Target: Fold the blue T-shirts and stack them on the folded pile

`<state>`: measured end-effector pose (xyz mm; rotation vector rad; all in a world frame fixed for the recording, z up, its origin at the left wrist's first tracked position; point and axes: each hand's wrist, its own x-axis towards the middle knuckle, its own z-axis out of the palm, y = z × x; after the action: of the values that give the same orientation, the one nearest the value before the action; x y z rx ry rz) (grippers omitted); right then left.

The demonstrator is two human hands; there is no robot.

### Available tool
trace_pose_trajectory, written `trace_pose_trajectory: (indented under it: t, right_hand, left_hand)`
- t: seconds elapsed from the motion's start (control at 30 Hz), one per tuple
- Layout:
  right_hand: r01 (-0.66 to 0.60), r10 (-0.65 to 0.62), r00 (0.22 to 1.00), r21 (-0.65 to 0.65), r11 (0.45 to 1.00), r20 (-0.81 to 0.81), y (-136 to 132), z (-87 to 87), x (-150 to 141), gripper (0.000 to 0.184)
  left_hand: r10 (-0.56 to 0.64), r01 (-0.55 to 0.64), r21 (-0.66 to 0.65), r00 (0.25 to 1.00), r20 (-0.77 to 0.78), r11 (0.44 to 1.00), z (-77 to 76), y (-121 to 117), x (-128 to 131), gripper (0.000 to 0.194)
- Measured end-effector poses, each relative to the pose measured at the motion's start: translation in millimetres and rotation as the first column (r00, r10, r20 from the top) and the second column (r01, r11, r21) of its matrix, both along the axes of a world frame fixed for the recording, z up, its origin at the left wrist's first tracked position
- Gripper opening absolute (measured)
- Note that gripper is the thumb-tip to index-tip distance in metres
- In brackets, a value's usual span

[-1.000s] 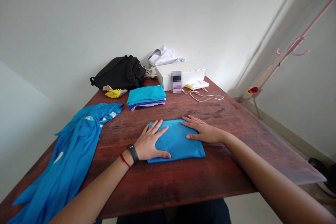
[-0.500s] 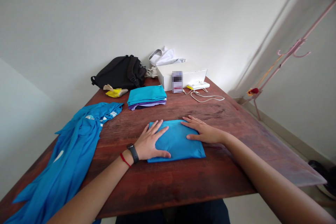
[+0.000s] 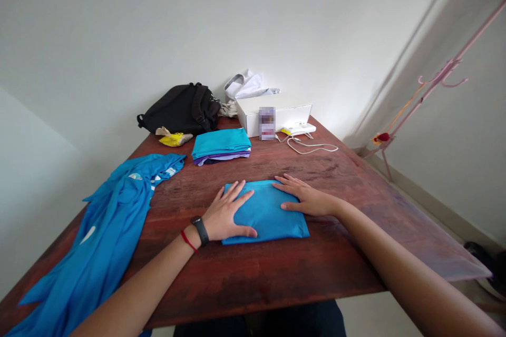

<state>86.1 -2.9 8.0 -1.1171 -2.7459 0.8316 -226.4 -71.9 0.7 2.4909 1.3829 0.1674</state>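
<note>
A folded blue garment [image 3: 269, 216] lies flat as a rough rectangle on the wooden table [image 3: 253, 279] in front of me. My left hand [image 3: 227, 216] rests on its left side, fingers spread and thumb stretched toward the middle. On the upper right part lies my right hand [image 3: 302, 195], its fingers stretched out and the thumb apart. Neither hand grips the cloth. Behind it, a little to the left, sits a stack of folded clothes [image 3: 221, 142], turquoise on top with purple below. Unfolded blue shirts [image 3: 122, 216] stretch along the table's left side.
Along the back stand a black backpack [image 3: 177, 108] and a white box [image 3: 276, 105] with white cloth [image 3: 249, 84] behind it. A yellow item [image 3: 172, 140] lies by the backpack. A white power strip [image 3: 300, 129] trails a cable. To the right is a pink coat rack [image 3: 443, 71].
</note>
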Motion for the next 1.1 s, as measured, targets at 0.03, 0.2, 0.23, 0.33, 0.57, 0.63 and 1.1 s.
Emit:
trace_pose_trajectory:
  t: [0.03,0.2,0.23,0.33,0.57,0.63,1.1]
  right_hand:
    - [-0.001,0.001,1.000,0.000,1.000,-0.001,-0.1,0.0,0.0,0.082]
    - [0.002,-0.002,1.000,0.003,1.000,0.006,-0.3,0.7,-0.9,0.083]
    - [0.004,-0.004,1.000,0.002,1.000,0.011,-0.4,0.9,-1.1,0.083]
    - [0.008,-0.008,1.000,-0.002,1.000,0.014,-0.8,1.8,-1.3,0.083]
    - [0.012,-0.012,1.000,-0.004,1.000,0.013,-1.1,2.5,-1.5,0.083]
    - [0.011,-0.011,1.000,-0.003,1.000,0.001,-0.9,2.1,-1.4,0.083]
    - [0.003,-0.003,1.000,0.000,1.000,0.023,-1.5,3.8,-1.8,0.084]
  left_hand:
    - [-0.001,0.001,0.001,1.000,0.000,1.000,-0.4,0.0,-0.2,0.114]
    - [-0.005,0.005,0.009,1.000,0.011,1.000,-1.3,0.2,-0.7,0.114]
    - [-0.002,0.002,0.005,1.000,0.008,1.000,-1.0,0.2,-0.6,0.114]
    - [0.003,-0.003,-0.007,1.000,-0.002,1.000,0.7,0.0,0.2,0.115]
    - [0.008,-0.008,-0.009,1.000,-0.004,1.000,1.5,-0.5,0.7,0.114]
    - [0.006,-0.006,0.000,1.000,0.003,1.000,0.5,-0.3,0.2,0.114]
    - [0.000,0.000,-0.005,1.000,0.001,1.000,-0.4,-0.3,-0.6,0.115]
